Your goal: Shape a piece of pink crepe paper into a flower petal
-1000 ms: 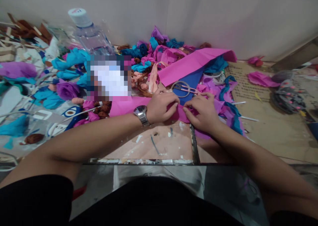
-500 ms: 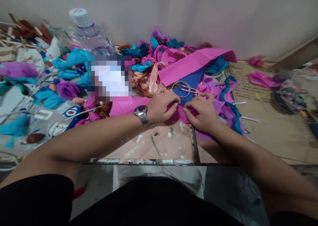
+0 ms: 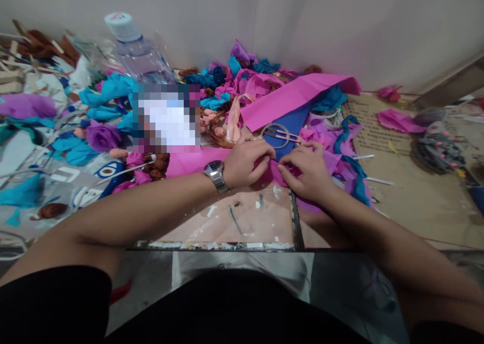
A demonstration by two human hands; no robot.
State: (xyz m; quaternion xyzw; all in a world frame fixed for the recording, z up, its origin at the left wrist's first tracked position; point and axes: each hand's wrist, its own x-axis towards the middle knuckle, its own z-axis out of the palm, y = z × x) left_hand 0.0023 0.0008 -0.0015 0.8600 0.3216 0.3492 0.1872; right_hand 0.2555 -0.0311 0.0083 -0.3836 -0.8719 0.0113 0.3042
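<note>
Fingers of the left hand (image 3: 247,162) are bent, thumb and forefinger together on what seems to be the near edge of the pink strip (image 3: 192,161). Just beside them, the right hand (image 3: 308,172) also appears to pinch this edge with thumb and forefinger, its other fingers spread. The strip lies on the table (image 3: 212,228) under the hands, running out past the left wrist and its watch (image 3: 217,175).

Only the bit between the fingertips looks worked; the visible left part is broad and flat, so I judge this piece to be at an early stage, with most of its length left. Whether the edge is rolled or merely folded, I cannot tell.

Just beyond the fingers, a grey ring (image 3: 262,136) rests over blue paper (image 3: 297,122). Farther back lies a pink sheet (image 3: 295,99), apart from the hands and apparently not worked yet. Shaped pieces lie well to the left, among them a purple rosette (image 3: 104,134) and blue bunches (image 3: 113,89), which look done. Behind them stands a bottle (image 3: 145,64).
</note>
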